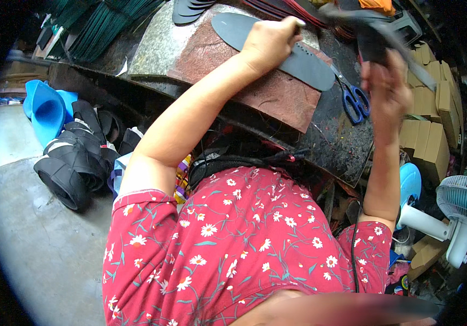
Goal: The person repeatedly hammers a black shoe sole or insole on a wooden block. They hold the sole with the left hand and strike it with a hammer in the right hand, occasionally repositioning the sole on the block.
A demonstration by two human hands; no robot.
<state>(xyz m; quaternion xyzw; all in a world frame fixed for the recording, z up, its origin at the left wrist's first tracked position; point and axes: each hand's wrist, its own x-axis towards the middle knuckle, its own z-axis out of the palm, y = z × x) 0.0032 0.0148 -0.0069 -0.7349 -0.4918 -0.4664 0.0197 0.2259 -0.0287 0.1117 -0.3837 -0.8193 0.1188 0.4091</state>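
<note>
A grey shoe sole lies across a reddish-brown sheet on the workbench, with a row of small holes or marks near its middle. My left hand rests over the sole, closed in a fist around a slim tool; only a pale tip shows by the thumb, and the fingers hide the rest. To the right, my right hand is raised and smeared by motion, closed on the dark handle of a hammer, whose long grey head is blurred. Blue-handled scissors lie on the bench between my hands, touching neither.
More dark soles are stacked at the far edge, beside reddish-edged sheets. Green strips lie at the far left. Black rolled pieces sit on the left floor. Cardboard boxes and a fan stand at the right.
</note>
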